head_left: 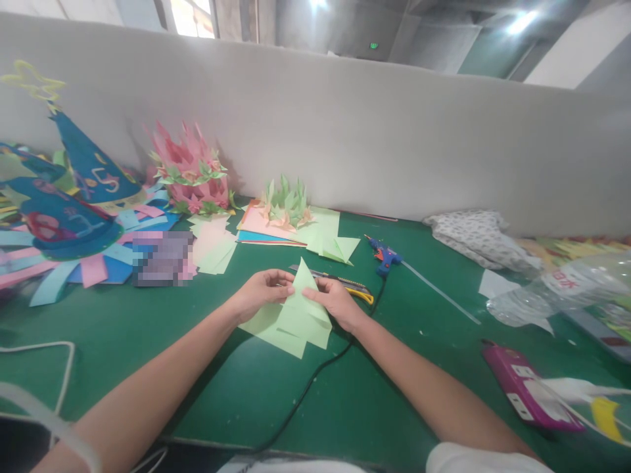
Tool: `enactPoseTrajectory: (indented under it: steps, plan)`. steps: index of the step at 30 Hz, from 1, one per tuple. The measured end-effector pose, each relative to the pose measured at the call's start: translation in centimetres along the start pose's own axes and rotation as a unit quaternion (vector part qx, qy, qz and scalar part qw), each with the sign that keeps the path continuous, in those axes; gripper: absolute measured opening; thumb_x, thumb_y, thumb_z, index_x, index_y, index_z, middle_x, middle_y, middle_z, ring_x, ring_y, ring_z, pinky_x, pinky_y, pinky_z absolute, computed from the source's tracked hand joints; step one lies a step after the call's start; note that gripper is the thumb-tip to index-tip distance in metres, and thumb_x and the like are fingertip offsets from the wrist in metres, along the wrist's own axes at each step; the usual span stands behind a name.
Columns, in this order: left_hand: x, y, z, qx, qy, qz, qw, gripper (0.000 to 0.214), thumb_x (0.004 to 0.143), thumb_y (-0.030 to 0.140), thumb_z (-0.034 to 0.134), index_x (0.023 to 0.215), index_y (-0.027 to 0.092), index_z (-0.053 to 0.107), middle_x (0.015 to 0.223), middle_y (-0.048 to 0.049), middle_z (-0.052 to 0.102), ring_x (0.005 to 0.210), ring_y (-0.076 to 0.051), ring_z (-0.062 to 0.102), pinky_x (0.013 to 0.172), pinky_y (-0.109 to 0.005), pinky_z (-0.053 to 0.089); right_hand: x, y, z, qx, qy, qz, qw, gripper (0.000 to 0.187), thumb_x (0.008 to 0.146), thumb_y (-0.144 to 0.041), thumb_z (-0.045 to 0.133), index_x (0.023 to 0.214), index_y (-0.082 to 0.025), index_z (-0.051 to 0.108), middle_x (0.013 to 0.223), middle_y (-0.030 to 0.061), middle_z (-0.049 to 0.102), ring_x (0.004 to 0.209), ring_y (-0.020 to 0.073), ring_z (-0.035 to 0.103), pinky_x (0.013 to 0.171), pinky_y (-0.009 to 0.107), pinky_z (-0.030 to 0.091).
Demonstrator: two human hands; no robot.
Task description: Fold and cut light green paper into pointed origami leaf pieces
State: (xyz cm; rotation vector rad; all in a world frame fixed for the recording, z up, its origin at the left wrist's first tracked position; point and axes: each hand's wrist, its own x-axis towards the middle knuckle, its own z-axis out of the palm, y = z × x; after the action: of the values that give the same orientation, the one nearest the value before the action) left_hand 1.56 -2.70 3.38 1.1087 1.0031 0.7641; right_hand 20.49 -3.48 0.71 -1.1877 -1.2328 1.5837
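Observation:
Between my two hands stands a pale green folded paper, its pointed tip facing away from me. My left hand pinches its left edge with the thumb and fingers. On the other side my right hand grips it, thumb across the front face. Flat green paper sheets lie on the table beneath. Just behind my right hand rests a utility knife with a yellow end, partly hidden by the hand and the folded paper.
A blue glue gun with a glue stick lies behind, its black cord crossing towards me. Paper crowns and blue cone hats stand at left. At right are a plastic bottle and a purple power strip.

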Motion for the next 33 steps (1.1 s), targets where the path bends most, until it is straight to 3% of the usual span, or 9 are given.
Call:
enactPoseTrajectory:
  steps: [15,33]
  plan:
    - [-0.22,0.34,-0.02,0.017,-0.02,0.017,1.0,0.038,0.056,0.018,0.077,0.089,0.013,0.061,0.076,0.0,0.059,0.063,-0.009,0.055,0.064,-0.025,0.045,-0.06,0.28,0.34,-0.017,0.016,-0.021,1.0,0.037,0.06,-0.04,0.074,0.085,-0.016,0.064,0.077,0.0019,0.067,0.06,0.0143,0.059,0.06,0.028,0.047]
    - [-0.03,-0.05,0.04,0.033,-0.014,0.032,0.999,0.033,0.058,0.019,0.075,0.087,0.013,0.06,0.074,0.0002,0.06,0.063,-0.009,0.055,0.063,-0.023,0.045,0.09,0.29,0.44,-0.062,0.022,-0.035,0.997,0.036,0.061,-0.041,0.073,0.084,-0.014,0.063,0.075,0.0021,0.066,0.059,0.0134,0.057,0.058,0.027,0.045]
